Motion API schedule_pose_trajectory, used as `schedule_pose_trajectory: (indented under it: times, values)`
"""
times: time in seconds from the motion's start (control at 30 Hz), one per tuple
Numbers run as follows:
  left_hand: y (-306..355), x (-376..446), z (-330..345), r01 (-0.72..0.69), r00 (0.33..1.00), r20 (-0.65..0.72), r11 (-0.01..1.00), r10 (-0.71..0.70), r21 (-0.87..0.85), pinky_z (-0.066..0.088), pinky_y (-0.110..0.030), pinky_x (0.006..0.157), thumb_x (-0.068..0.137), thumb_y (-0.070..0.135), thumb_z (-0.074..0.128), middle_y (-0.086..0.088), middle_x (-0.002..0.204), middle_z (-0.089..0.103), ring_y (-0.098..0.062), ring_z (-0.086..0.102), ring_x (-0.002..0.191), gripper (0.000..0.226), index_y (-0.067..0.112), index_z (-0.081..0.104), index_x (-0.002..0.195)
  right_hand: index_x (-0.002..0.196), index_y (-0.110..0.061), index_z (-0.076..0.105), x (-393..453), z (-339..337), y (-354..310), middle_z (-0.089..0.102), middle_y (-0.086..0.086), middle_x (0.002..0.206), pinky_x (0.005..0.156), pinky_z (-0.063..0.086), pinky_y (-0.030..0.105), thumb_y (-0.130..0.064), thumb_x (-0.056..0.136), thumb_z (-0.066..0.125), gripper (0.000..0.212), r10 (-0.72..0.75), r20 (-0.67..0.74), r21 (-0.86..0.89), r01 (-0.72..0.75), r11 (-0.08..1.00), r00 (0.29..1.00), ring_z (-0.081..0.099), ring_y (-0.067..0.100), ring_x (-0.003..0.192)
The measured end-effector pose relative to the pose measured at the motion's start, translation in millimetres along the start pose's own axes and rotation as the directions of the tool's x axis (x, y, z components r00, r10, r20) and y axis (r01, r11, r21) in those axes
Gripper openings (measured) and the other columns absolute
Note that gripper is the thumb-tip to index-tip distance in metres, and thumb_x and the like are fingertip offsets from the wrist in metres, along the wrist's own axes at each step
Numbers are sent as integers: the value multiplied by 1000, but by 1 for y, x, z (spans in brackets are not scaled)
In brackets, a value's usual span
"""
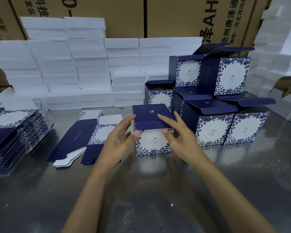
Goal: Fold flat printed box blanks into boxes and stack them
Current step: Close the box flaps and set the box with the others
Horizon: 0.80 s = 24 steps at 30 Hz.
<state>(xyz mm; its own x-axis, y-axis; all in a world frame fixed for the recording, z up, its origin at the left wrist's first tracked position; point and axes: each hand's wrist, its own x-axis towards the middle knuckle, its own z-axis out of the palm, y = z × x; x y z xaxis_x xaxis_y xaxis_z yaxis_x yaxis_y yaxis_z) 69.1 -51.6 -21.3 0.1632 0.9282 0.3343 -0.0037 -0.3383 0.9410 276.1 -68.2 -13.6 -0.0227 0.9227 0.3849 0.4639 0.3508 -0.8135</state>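
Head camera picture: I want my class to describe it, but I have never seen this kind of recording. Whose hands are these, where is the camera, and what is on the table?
There is no machine here. A person wears a camera on the head, so you look forward and down at their own two bare hands. The left hand and right hand touch a small folded cardboard box, white with blue leaf print, standing on the shiny metal table. Its dark blue lid flap is folded over the top, and the fingers sit at the flap's front edge.

Beside it lies a flat unfolded box blank. Further left is a pile of flat blanks. To the right stand finished boxes, stacked with lids open. Behind are white foam blocks and brown cartons.
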Motion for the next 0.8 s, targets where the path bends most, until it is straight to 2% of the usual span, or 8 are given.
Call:
schedule_pose_trajectory:
  times: [0.13,0.27,0.37,0.47,0.53,0.63,0.73,0.8]
  values:
    - [15,5,19,-37,999,-9,999,37,17,50,-24,100,98,6,60,-1,136,60,-10,59,124,46,28,52,137,137,-39,59,8,7,-11,64,-9,130,97,54,36,-10,103,51,45,28,-110,78,-19,997,994,65,9,106]
    - [61,54,20,-227,967,-100,971,233,75,57,-27,85,90,-10,59,-4,134,58,-12,64,112,63,28,46,138,139,-33,56,69,-18,-54,61,-16,129,81,57,26,1,95,52,56,-179,-140,56,188,981,974,66,6,92]
    - [93,112,26,-343,923,-120,922,366,181,57,-29,84,88,-10,56,-2,133,56,-6,63,108,67,26,41,142,142,-31,51,127,-48,-81,57,-14,129,69,48,14,3,90,51,62,-267,-118,19,271,962,956,62,-7,83]
    - [103,169,40,-346,911,-154,912,383,222,55,-32,77,85,-13,47,1,132,56,-7,61,104,71,23,38,146,148,-31,44,180,-76,-88,50,0,142,74,44,20,0,92,50,65,-248,-95,-115,236,965,964,59,10,90]
    - [97,198,48,-282,925,-195,933,326,222,52,-36,68,85,-13,44,1,126,58,-14,63,95,76,28,34,149,155,-33,35,204,-85,-80,31,10,159,85,43,23,0,94,50,71,-197,-39,-217,184,959,980,52,20,117]
    - [72,226,60,-108,967,-193,955,165,277,49,-36,68,89,-7,49,1,105,58,-28,62,81,87,34,12,157,161,-34,20,219,-85,-62,-1,6,170,95,44,29,3,95,47,80,-134,15,-327,131,936,991,25,25,151]
    - [35,237,70,55,979,-204,937,18,346,48,-28,62,93,4,57,5,91,53,-16,58,71,93,26,-6,158,162,-27,14,222,-79,-40,-8,4,171,120,24,39,0,96,47,79,-96,36,-424,102,900,995,-1,25,157]
    - [15,244,73,99,971,-240,934,-15,344,44,-28,59,92,5,56,4,90,55,-16,58,75,86,21,3,158,162,-25,14,221,-75,-28,-9,4,170,123,23,45,-1,96,48,78,-93,49,-468,105,877,994,-3,26,157]
